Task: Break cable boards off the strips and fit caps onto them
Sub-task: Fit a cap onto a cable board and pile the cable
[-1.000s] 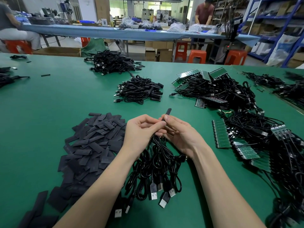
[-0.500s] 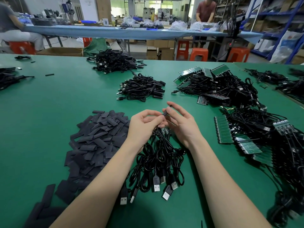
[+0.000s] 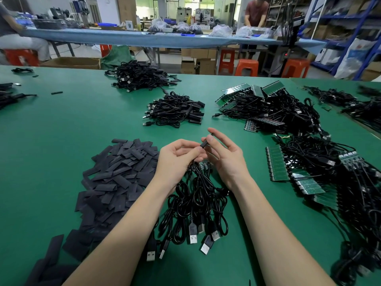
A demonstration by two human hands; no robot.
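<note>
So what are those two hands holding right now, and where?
A small black sleeve-like cap, pinched at its near end by the left hand and at its far end by the right hand.

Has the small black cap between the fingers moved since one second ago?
Yes. The black cap has come down toward the cable bundle; one second ago it stuck up above both hands.

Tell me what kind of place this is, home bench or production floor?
Most likely a small electronics assembly workshop. A large green worktable holds piles of black USB cables, strips of green cable boards and a heap of black caps; other workers sit at benches behind.
</note>
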